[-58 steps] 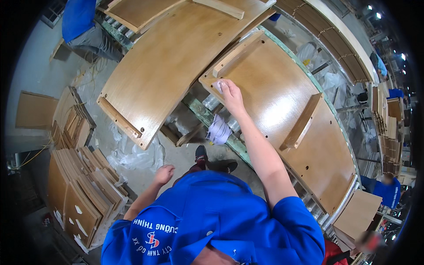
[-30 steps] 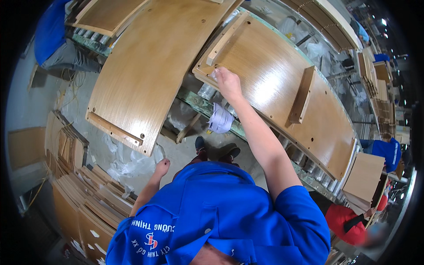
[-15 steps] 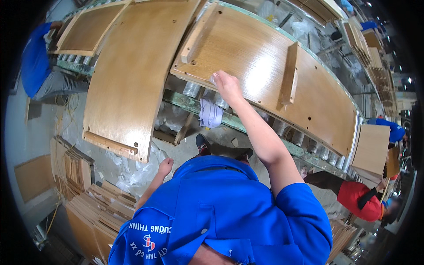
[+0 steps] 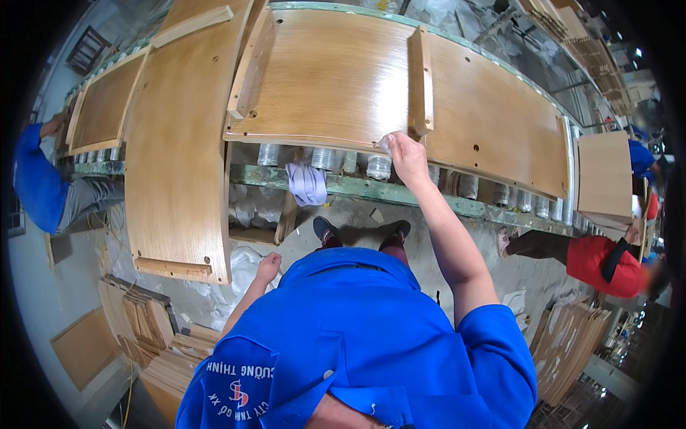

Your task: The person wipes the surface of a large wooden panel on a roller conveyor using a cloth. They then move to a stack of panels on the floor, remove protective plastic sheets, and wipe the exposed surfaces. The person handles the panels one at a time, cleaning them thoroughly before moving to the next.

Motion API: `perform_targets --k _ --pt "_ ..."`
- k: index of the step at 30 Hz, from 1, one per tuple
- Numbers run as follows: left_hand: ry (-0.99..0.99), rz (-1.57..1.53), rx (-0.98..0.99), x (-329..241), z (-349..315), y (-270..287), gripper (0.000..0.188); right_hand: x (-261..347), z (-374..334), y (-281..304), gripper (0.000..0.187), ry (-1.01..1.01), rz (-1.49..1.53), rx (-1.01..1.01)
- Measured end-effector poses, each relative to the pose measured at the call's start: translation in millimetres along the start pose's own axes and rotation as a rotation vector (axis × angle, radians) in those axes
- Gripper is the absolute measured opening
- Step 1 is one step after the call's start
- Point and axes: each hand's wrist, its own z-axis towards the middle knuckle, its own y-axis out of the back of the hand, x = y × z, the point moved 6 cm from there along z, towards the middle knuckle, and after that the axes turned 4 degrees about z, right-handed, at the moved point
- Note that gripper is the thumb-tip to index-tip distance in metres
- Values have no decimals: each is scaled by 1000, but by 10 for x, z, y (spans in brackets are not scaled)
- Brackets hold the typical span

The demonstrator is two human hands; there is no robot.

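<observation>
A long varnished wooden panel (image 4: 336, 79) with raised battens lies across rollers in front of me. At its near edge, beside a batten (image 4: 421, 79), my right hand (image 4: 409, 161) pinches a small crumpled whitish piece (image 4: 386, 144), film or cloth, I cannot tell which. This piece touches the panel's edge. My left hand (image 4: 269, 267) hangs low by my side, fingers curled, with nothing showing in it. Nearest to it is another long varnished panel (image 4: 175, 164), set crosswise on the left, with a short batten (image 4: 174, 269) at its near end.
A lilac cloth (image 4: 307, 184) hangs over the green roller frame (image 4: 371, 191). Crumpled plastic film (image 4: 246, 268) and stacked boards (image 4: 175, 365) lie at lower left. One person in blue (image 4: 46, 175) works at far left, another in red (image 4: 607, 264) at right beside a cardboard box (image 4: 604, 171).
My right hand has slid rightward along the panel's near edge, from by the left batten to by the middle one, still pinching the whitish piece. My view has turned; the left hand still hangs.
</observation>
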Motion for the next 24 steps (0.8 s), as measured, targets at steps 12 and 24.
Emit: perform_targets --k 12,24 --pt "-5 61 12 -184 54 -2 26 -84 -58 38 24 20 19 -38" --pt "-12 147 51 -433 21 -153 26 -702 -437 848 23 -160 -35 -171"
